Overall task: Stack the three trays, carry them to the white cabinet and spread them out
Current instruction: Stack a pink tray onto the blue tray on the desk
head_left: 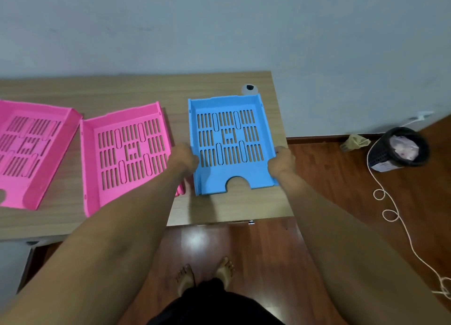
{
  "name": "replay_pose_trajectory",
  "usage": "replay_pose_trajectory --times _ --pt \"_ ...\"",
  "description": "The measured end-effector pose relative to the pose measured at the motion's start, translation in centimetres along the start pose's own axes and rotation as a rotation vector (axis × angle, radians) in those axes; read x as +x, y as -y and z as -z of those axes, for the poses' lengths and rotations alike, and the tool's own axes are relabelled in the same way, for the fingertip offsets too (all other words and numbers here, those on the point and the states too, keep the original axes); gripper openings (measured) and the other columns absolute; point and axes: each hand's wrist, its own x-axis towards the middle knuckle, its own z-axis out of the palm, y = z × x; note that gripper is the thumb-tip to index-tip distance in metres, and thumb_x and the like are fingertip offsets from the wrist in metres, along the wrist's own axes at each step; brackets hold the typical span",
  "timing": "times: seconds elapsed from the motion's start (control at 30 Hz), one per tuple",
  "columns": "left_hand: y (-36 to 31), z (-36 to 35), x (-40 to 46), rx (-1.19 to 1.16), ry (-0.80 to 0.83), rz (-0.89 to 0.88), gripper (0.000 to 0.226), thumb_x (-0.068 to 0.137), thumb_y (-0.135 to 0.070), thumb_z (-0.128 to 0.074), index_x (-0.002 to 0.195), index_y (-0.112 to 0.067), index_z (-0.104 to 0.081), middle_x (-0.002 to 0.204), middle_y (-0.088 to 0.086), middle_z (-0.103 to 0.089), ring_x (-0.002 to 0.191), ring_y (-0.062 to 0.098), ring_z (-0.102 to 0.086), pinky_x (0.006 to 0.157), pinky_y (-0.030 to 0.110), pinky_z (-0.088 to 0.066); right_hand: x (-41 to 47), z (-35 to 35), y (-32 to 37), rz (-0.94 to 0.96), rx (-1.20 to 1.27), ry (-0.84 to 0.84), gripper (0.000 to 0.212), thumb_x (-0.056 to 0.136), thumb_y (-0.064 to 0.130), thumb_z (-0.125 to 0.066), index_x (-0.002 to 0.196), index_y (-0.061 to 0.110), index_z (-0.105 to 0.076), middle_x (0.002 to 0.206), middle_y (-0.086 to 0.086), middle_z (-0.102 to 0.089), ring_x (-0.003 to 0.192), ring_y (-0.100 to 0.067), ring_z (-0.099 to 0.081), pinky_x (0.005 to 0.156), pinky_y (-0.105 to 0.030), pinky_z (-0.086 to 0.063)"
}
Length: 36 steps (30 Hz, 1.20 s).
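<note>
A blue slotted tray [229, 178] lies at the right end of the wooden desk [127, 88]. My left hand [184, 160] grips its left wall and my right hand [281, 162] grips its right wall. A pink tray [127, 151] of the same shape lies just left of it, turned slightly. Another pink tray [31, 154] sits at the far left, partly cut off by the frame edge. The white cabinet is out of view.
The desk's right edge is close to the blue tray, and a grommet hole [249, 88] sits behind it. On the wooden floor to the right stand a black waste bin [397, 149] and a loose white cord [400, 227]. My bare feet [205, 273] are below.
</note>
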Motion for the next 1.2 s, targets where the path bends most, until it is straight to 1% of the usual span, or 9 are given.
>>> replay_pose_trajectory --times 0.13,0.3,0.5,0.6,0.73,0.9,1.03,1.13,1.2 --pt "-0.2 -0.6 -0.1 0.011 0.012 -0.018 0.024 0.096 0.0 -0.057 0.119 0.0 -0.064 0.103 0.009 -0.063 0.093 0.029 -0.067 0.078 0.035 -0.057 -1.5 0.0 -1.7 -0.013 0.018 -0.019 0.038 0.091 -0.005 -0.041 0.112 0.01 -0.068 0.093 -0.003 -0.065 0.076 -0.026 -0.06 0.073 -0.035 -0.059" --pt "0.9 -1.0 -0.2 0.021 -0.002 -0.001 0.016 0.095 0.005 -0.055 0.106 0.001 -0.066 0.096 0.014 -0.069 0.083 0.028 -0.069 0.076 0.04 -0.063 -2.0 -0.6 -2.3 0.006 -0.005 0.003 0.038 0.091 -0.003 -0.042 0.118 0.011 -0.066 0.099 -0.007 -0.072 0.082 -0.028 -0.069 0.074 -0.045 -0.064" --pt "1.4 -1.1 -0.3 0.032 -0.021 -0.013 0.015 0.096 0.001 -0.054 0.105 -0.001 -0.066 0.095 0.013 -0.07 0.082 0.028 -0.07 0.078 0.043 -0.064 -2.6 -0.5 -1.7 0.012 -0.029 0.008 0.027 0.094 0.0 -0.045 0.113 0.01 -0.062 0.098 -0.004 -0.07 0.079 -0.024 -0.068 0.068 -0.038 -0.063" --pt "0.9 -0.6 -1.0 0.043 -0.049 -0.033 0.025 0.099 -0.013 -0.059 0.121 -0.002 -0.064 0.094 0.004 -0.065 0.089 0.029 -0.068 0.081 0.04 -0.059 -3.0 -0.4 -0.4 0.114 -0.102 -0.064 0.027 0.095 0.014 -0.057 0.122 0.009 -0.058 0.112 -0.008 -0.069 0.094 -0.028 -0.069 0.076 -0.045 -0.062" --pt "0.7 1.8 -1.6 0.081 -0.155 -0.108 0.038 0.1 -0.025 -0.06 0.127 0.001 -0.064 0.124 0.019 -0.071 0.111 0.037 -0.069 0.096 0.044 -0.055 -4.0 -0.8 3.4 0.289 -0.098 -0.093 0.044 0.097 0.013 -0.06 0.14 0.007 -0.051 0.131 -0.013 -0.06 0.12 -0.031 -0.058 0.097 -0.048 -0.053" --pt "3.8 6.0 -1.9 0.042 -0.22 -0.164 0.034 0.099 -0.02 -0.057 0.125 -0.001 -0.066 0.116 0.021 -0.075 0.101 0.034 -0.071 0.098 0.047 -0.057 -6.2 -4.1 8.8 0.411 0.016 0.127 0.047 0.102 0.013 -0.055 0.148 0.01 -0.046 0.146 -0.011 -0.052 0.11 -0.025 -0.063 0.084 -0.034 -0.053" --pt "8.4 9.1 -2.0 0.016 -0.225 -0.13 0.059 0.101 -0.026 -0.06 0.153 -0.006 -0.043 0.155 0.019 -0.052 0.138 0.038 -0.055 0.117 0.057 -0.043 -8.8 -7.5 13.0 0.474 0.016 0.228 0.048 0.101 0.014 -0.053 0.149 0.01 -0.046 0.144 -0.012 -0.056 0.124 -0.028 -0.06 0.097 -0.044 -0.055" --pt "12.2 11.2 -2.2 0.019 -0.261 -0.105 0.064 0.102 -0.022 -0.059 0.158 -0.005 -0.034 0.163 0.018 -0.04 0.151 0.038 -0.039 0.126 0.052 -0.03 -10.4 -10.7 15.4 0.51 -0.027 0.274 0.053 0.098 0.013 -0.055 0.15 0.007 -0.044 0.148 -0.016 -0.054 0.134 -0.032 -0.054 0.109 -0.046 -0.047" --pt "14.8 12.4 -2.1 0.019 -0.264 -0.07 0.064 0.102 -0.022 -0.058 0.158 -0.004 -0.032 0.163 0.019 -0.04 0.152 0.038 -0.036 0.127 0.051 -0.029 -11.5 -12.5 16.6 0.507 -0.076 0.292 0.049 0.099 0.009 -0.054 0.147 0.002 -0.045 0.145 -0.02 -0.055 0.131 -0.034 -0.055 0.106 -0.039 -0.046"
